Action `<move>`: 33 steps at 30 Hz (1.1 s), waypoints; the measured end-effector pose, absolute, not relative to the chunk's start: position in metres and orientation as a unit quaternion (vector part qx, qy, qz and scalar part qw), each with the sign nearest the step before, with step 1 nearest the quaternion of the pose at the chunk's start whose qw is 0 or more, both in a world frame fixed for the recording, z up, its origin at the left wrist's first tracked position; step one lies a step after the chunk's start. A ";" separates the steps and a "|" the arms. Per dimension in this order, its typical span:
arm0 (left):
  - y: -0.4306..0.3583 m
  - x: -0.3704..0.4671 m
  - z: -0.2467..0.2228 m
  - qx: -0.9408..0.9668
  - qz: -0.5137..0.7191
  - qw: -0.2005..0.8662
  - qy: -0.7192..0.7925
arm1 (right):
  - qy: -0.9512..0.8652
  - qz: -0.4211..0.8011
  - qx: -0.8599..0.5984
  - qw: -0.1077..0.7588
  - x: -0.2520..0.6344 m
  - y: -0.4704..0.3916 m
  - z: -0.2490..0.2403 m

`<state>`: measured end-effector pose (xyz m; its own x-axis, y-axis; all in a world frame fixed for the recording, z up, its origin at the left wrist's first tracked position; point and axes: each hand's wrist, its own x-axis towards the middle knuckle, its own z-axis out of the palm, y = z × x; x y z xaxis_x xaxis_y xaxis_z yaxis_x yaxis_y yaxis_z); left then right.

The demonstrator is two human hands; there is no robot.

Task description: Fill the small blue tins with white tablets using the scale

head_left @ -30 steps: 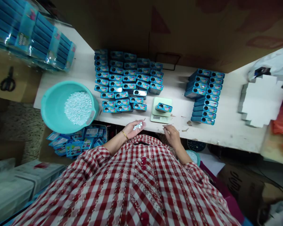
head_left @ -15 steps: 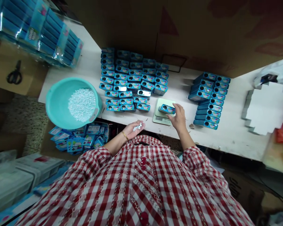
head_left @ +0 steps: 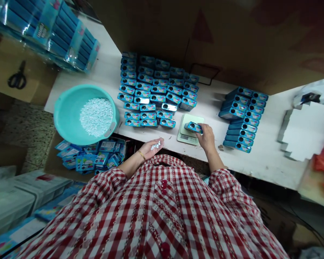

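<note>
In my cupped left hand [head_left: 149, 148], palm up near the table's front edge, lies a small heap of white pellets [head_left: 156, 145]. A blue tin [head_left: 193, 127] with a dark round opening in its top stands over a pale green kitchen scale [head_left: 187, 139]. My right hand [head_left: 207, 138] grips the tin's right end between thumb and fingers. Whether the tin rests on the scale or is slightly lifted, I cannot tell. Left of my hands, a turquoise basin [head_left: 67, 122] holds many more white pellets [head_left: 95, 117].
Rows of similar blue tins [head_left: 158, 98] stand left of the scale, and another group [head_left: 239, 131] stands to its right. A big cardboard box [head_left: 162, 28] borders the table's back. White cartons [head_left: 307, 129] lie far right. Below the basin, a carton holds blue packets [head_left: 86, 162]. Scissors [head_left: 17, 77] lie left.
My right hand has closed more firmly around the tin's right end. My left hand stays cupped with the pellets. The whole view has shifted slightly.
</note>
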<state>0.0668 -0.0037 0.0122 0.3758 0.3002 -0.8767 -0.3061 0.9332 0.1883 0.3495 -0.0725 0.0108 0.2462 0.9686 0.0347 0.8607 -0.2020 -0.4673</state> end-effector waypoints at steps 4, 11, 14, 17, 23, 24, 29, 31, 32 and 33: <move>-0.003 0.064 0.011 -0.003 0.187 0.824 0.535 | -0.652 0.151 -0.721 0.180 0.326 -0.078 0.021; -0.003 0.057 0.001 -0.018 0.187 0.797 0.574 | -0.707 0.171 -0.664 0.174 0.234 -0.048 -0.004; -0.001 0.058 -0.001 -0.019 0.197 0.798 0.569 | -0.711 0.161 -0.660 0.183 0.215 -0.035 -0.008; 0.003 0.062 -0.002 -0.013 0.193 0.802 0.565 | -0.696 0.128 -0.678 0.199 0.243 -0.050 -0.003; 0.018 0.082 -0.011 -0.013 0.184 0.793 0.580 | -0.428 -0.085 -0.873 0.217 0.403 -0.164 0.013; 0.021 0.086 -0.014 -0.015 0.177 0.789 0.589 | -0.413 -0.088 -0.886 0.190 0.426 -0.183 0.014; 0.026 0.105 -0.030 -0.030 0.171 0.765 0.621 | -0.459 -0.042 -0.886 0.045 0.476 -0.225 0.002; 0.026 0.107 -0.034 -0.036 0.183 0.758 0.624 | -0.471 -0.058 -0.880 0.031 0.474 -0.224 -0.001; 0.025 0.107 -0.035 -0.037 0.189 0.757 0.624 | -0.480 -0.068 -0.874 0.028 0.470 -0.221 0.000; 0.025 0.106 -0.035 -0.038 0.193 0.757 0.623 | -0.494 -0.075 -0.866 0.026 0.465 -0.218 0.003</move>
<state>0.1064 0.0246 -0.0348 0.1491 0.2450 -0.9580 -0.3404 0.9223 0.1829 0.4648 -0.2180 0.0025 0.5016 0.8510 0.1553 0.8588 -0.5115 0.0289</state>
